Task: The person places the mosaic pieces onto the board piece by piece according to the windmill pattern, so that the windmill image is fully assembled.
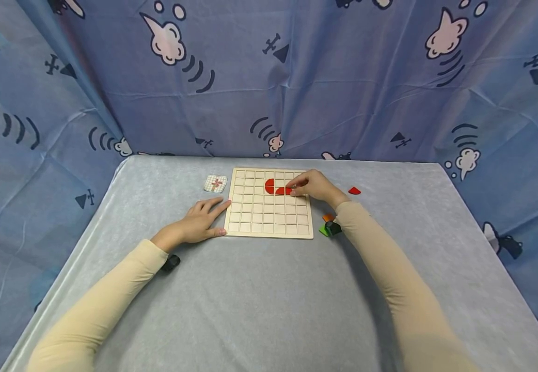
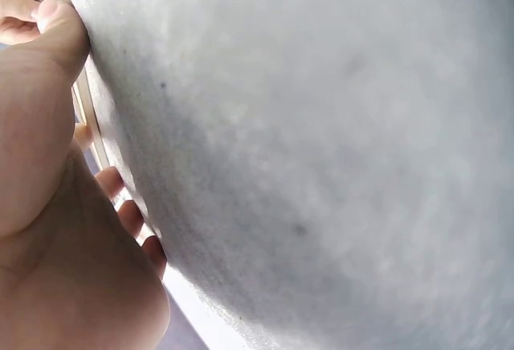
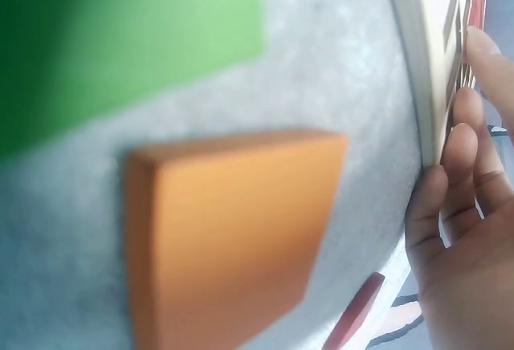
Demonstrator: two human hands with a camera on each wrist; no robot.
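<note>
A pale wooden board [image 1: 269,212] with a square grid lies on the table. My left hand [image 1: 196,221] rests at its left side, fingers spread, fingertips and thumb right at the edge. In the left wrist view, that hand [image 2: 40,165] lies along the board's edge. Two red pieces with curved edges are on the upper grid: a left red piece [image 1: 269,186] and a right red piece [image 1: 280,191]. My right hand [image 1: 314,185] reaches over the board's upper right and pinches the right piece's end between thumb and fingers, which partly hide it.
A small card [image 1: 215,183] with a red pattern on a grid lies left of the board. Right of it are another red piece [image 1: 354,190], an orange block [image 3: 241,238] and a green piece [image 3: 177,37], the last two near the right wrist. A patterned blue curtain [image 1: 232,103] hangs behind.
</note>
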